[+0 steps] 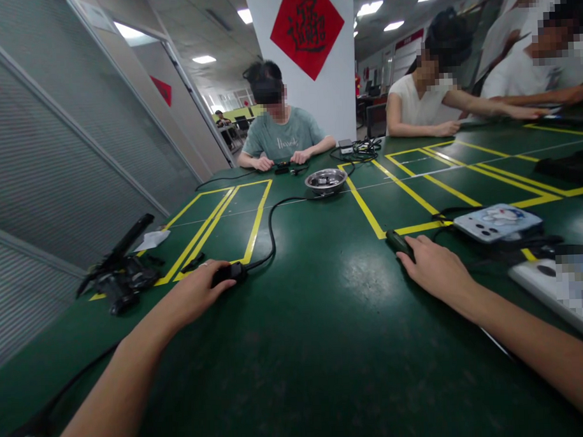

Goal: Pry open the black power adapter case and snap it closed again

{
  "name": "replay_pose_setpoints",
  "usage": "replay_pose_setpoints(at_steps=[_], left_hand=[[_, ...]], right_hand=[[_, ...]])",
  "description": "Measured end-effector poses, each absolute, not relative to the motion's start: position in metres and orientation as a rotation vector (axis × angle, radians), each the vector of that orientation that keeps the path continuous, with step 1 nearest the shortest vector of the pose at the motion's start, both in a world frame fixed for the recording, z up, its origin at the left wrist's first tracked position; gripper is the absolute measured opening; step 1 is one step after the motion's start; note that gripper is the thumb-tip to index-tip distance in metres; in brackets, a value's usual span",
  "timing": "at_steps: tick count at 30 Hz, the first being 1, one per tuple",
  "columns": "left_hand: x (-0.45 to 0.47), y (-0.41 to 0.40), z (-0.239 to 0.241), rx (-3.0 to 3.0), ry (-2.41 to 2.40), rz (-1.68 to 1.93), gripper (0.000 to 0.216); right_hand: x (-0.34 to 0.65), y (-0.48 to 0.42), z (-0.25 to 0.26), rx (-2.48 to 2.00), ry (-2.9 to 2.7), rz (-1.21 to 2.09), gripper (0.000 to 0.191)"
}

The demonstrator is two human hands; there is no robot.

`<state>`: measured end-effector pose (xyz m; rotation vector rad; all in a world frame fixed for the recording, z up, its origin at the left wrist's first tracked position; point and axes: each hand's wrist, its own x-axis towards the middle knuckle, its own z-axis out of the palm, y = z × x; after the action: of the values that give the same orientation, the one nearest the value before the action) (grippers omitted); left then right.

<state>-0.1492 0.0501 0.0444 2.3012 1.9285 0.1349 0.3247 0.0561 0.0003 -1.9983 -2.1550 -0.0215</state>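
Note:
My left hand (201,288) is closed around a black cable-end block (236,271) on the green table. A black cable (273,229) runs from this block in a curve toward the far side, by a round metal bowl (326,181) holding small parts. Over at the right, my right hand (434,268) grips a dark elongated handle (398,242); its kind is not clear, as the fingers cover part of it. Close to that hand lies a phone in a pale printed case (498,223).
Black brackets and gear (126,275) with a white paper scrap (152,240) lie at left. A second phone-like white object (537,277) is at right. Yellow tape marks the table (324,345). Across it, a person in a green shirt (286,136) handles a black part; other people sit at right.

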Motion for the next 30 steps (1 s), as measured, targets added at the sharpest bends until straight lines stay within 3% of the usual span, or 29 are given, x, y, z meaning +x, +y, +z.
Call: replay_pose_setpoints(at_steps=[17,30], left_hand=[[-0.166,0.064,0.034,2.18,2.037,0.087,0.06],[-0.086,0.038,0.052,2.511,1.926,0.195,0.053]], right_hand=[[0.324,0.057,0.004,-2.009,-2.194,-0.096,0.044],[0.314,0.049,0.011,-1.942,-2.084,-0.229,0.051]])
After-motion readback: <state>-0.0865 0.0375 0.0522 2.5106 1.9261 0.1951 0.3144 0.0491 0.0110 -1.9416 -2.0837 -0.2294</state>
